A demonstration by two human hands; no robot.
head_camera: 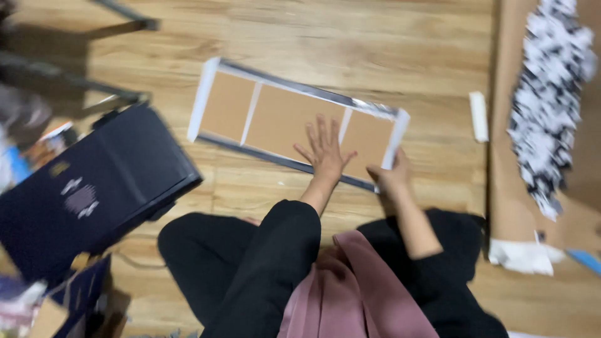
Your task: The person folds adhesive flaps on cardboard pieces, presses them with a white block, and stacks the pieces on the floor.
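The cardboard panel with white edge strips [294,119] lies flat on the wooden floor [375,37], just beyond my knees. My left hand [325,153] rests on it, palm down, fingers spread, gripping nothing. My right hand [391,176] is closed on the panel's near right corner. A dark blue box [94,188] sits at left; a white foam block [479,116] and a cardboard sheet [507,188] at right.

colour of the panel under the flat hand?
Plain cardboard brown, framed and divided by white strips, on the panel under the left hand; head view shows it.
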